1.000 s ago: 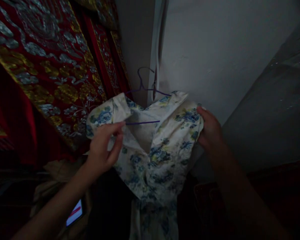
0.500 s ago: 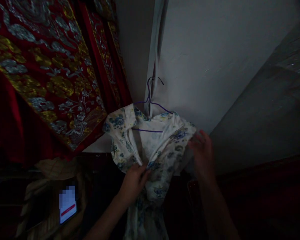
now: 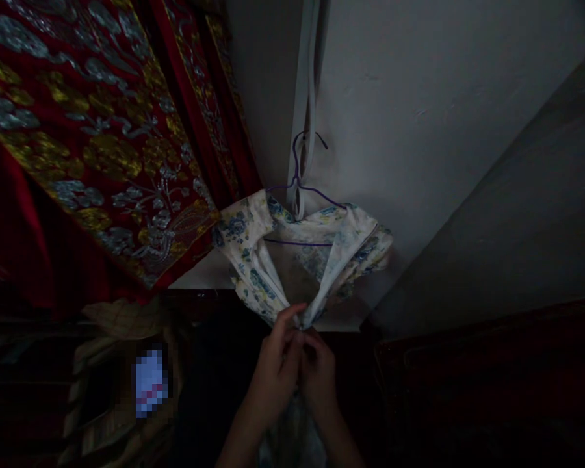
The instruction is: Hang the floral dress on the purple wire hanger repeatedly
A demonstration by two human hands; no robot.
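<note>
A white dress or blouse with blue flowers (image 3: 251, 260) hangs on a purple wire hanger (image 3: 296, 179) in front of me. Its neckline stands open above, and its two front edges meet low down in a V. My left hand (image 3: 279, 354) pinches the garment's front where the edges meet, its index finger stretched across the opening. Beside it, touching it, my right hand (image 3: 318, 364) is closed on the same spot from the right side. The small part between my fingertips is hidden. The lower cloth hangs behind my wrists.
A red cloth with gold and silver embroidery (image 3: 112, 156) hangs at the left. The hanger hooks on a pale cord (image 3: 312, 78) along the white wall (image 3: 419, 130). Low at the left, a lit phone (image 3: 150, 383) lies on a woven-looking surface. A dark red piece (image 3: 468, 370) sits at lower right.
My right hand has left the garment's right shoulder and come down to the middle, meeting my left hand. The front edges have been drawn together.
</note>
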